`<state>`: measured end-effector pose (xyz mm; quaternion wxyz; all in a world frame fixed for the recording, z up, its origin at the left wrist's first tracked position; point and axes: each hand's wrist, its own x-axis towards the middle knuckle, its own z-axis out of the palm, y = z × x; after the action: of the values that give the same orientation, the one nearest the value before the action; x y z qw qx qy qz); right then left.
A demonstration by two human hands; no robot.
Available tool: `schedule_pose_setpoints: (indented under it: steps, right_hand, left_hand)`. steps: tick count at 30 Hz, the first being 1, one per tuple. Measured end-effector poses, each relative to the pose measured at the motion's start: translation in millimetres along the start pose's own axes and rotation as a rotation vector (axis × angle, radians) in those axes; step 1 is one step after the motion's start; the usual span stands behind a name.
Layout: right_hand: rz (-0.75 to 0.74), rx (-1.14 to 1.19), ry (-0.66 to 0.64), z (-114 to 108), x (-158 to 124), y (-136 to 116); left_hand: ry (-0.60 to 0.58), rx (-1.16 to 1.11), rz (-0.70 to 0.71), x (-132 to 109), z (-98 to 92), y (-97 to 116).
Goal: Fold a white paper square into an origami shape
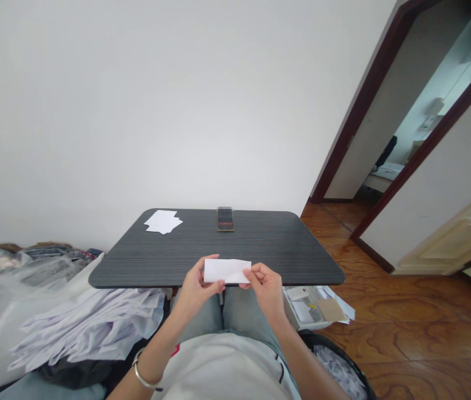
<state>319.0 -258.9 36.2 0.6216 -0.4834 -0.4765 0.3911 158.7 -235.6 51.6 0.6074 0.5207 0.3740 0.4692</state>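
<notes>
Between my two hands is a white piece of paper (226, 270), a wide rectangle that looks folded, raised at the near edge of the dark table (260, 244). My left hand (200, 282) grips its left end, thumb on the near face and fingers behind. At the right end, my right hand (265, 283) pinches the paper between thumb and fingers. A small pile of white paper sheets (163, 221) lies at the table's far left corner.
A dark phone-like object (225, 219) stands at the table's back edge, by the wall. White cloth (94, 328) is heaped at the left. Below the table's right side are a box of papers (306, 311) and a black bin bag (344, 366) holding paper scraps.
</notes>
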Motion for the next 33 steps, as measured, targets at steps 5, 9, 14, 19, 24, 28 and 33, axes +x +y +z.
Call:
schedule_pose_setpoints:
  steps: [5, 9, 14, 19, 24, 28, 33]
  right_hand:
    - [-0.004, 0.0, 0.025, -3, 1, -5]
    - [-0.006, 0.008, 0.033, -5, 3, -3]
    - [0.0, 0.011, 0.05, -8, 6, 2]
    - [-0.005, 0.018, 0.062, -10, 7, 3]
    - [-0.01, -0.012, 0.074, -11, 8, 2]
    - [-0.002, -0.028, 0.037, -7, 4, 0]
    - [0.019, -0.017, -0.046, -2, 0, 0]
  left_hand:
    - [0.001, -0.021, -0.007, 1, -4.9, 2]
    - [0.035, -0.022, 0.016, 3, -11.1, 0]
    - [0.078, -0.019, 0.023, 4, -16.5, -4]
    - [0.1, -0.015, 0.042, 3, -21.4, -4]
    - [0.146, -0.022, 0.043, 3, -23.0, 0]
    - [0.07, 0.053, -0.037, 3, -13.7, 1]
    - [-0.077, 0.307, -0.096, 3, -6.1, -9]
